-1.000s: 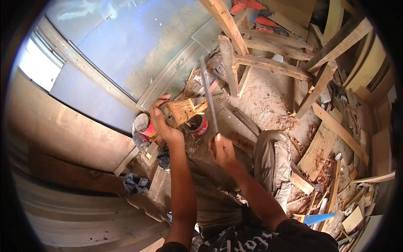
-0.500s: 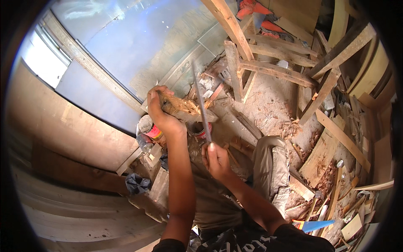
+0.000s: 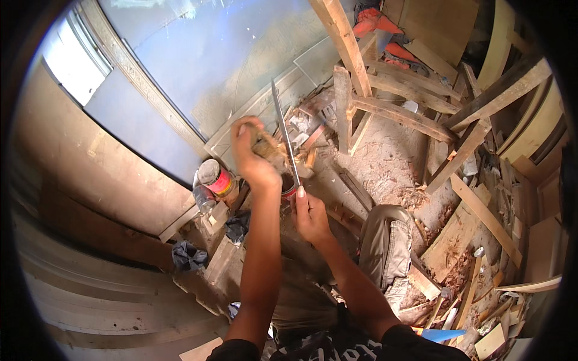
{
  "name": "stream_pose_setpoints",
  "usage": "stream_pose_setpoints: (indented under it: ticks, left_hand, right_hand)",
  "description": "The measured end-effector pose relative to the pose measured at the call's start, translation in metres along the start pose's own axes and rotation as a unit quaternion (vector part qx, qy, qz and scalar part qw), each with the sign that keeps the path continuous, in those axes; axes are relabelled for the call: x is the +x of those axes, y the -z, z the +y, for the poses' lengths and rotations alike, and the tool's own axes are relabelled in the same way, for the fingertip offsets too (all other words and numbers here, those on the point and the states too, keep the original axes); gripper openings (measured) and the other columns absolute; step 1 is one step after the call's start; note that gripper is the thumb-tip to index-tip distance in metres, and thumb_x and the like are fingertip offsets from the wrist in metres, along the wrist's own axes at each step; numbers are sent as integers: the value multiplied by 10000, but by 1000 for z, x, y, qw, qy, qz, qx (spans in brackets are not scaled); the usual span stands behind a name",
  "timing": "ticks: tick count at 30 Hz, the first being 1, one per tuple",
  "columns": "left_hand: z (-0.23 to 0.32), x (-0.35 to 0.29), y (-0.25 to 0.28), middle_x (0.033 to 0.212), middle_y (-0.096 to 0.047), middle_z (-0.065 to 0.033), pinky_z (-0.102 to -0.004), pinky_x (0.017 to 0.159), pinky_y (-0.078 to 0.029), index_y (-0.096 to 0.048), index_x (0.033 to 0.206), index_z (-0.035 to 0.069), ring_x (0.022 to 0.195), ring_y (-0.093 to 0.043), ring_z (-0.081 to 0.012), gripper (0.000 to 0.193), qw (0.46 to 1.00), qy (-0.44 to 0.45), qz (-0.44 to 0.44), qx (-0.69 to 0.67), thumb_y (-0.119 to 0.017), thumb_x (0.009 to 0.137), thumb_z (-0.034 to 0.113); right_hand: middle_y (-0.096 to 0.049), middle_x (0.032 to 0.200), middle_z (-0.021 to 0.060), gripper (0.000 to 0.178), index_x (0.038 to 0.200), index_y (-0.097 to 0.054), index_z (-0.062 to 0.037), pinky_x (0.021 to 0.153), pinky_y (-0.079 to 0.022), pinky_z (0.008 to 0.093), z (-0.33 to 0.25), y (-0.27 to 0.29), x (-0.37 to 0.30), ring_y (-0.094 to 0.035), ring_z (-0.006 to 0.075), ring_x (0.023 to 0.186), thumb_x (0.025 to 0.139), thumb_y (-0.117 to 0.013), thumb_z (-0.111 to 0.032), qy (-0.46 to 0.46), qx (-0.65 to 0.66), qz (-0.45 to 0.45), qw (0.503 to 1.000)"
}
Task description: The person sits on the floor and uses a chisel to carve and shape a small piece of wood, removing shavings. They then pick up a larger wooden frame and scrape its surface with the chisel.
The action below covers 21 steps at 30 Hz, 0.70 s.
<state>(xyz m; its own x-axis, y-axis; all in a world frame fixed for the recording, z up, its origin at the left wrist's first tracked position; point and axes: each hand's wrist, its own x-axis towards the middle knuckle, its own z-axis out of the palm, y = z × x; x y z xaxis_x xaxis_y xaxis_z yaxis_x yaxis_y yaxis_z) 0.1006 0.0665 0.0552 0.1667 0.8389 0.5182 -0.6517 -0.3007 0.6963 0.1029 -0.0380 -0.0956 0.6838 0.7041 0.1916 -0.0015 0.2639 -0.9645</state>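
I'm over a dusty floor (image 3: 385,153) littered with shavings, a rough timber frame (image 3: 402,116) standing ahead to my right. A smooth, stained bluish panel (image 3: 174,66) fills the far left, with a ribbed grey sheet (image 3: 114,301) nearer me. Beside my left forearm are a round red-banded tin (image 3: 215,177) and crumpled dark plastic (image 3: 189,256). My left hand (image 3: 247,151) curls around the brown wood piece (image 3: 269,148), raised in front of me, its blurred far end looking splintered. My right hand (image 3: 311,216) grips the long, thin metal blade (image 3: 281,120), which slants up across the wood; whether they touch, I can't tell.
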Motion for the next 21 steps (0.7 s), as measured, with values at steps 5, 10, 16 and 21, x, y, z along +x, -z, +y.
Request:
stream_pose_setpoints:
  ticks: [5,10,16,21]
  left_hand:
    - [0,16,14,901,-536,-55,-278,838,-365,-573,935,28,882,-491,-154,258,1000,-13,-8,21,-415,923,232]
    - [2,16,18,907,-538,-56,-272,856,-353,-575,947,24,892,-487,-154,262,999,52,4,-13,-418,927,233]
    - [-1,16,10,955,-547,-54,-285,929,-334,-579,952,31,966,-484,-167,263,998,-14,7,56,-429,930,246]
    - [-7,-1,28,974,-547,-71,-296,943,-333,-577,950,16,974,-487,-171,283,1000,2,2,11,-421,930,252]
  right_hand:
    - [-421,561,1,580,807,-507,-54,403,-326,272,-55,0,-3,-399,106,420,1052,-342,-553,-147,71,-88,983]
    - [-488,582,22,581,892,-538,-18,404,-351,233,-145,11,-11,-445,92,444,1035,-386,-560,89,229,-23,969]
    - [-521,604,39,489,863,-595,16,497,-397,301,-61,-3,-2,-503,126,536,1008,-526,-446,170,124,45,977]
    - [-491,567,16,545,775,-569,-27,464,-363,300,17,6,-24,-453,119,481,1056,-408,-465,-107,-29,-6,994]
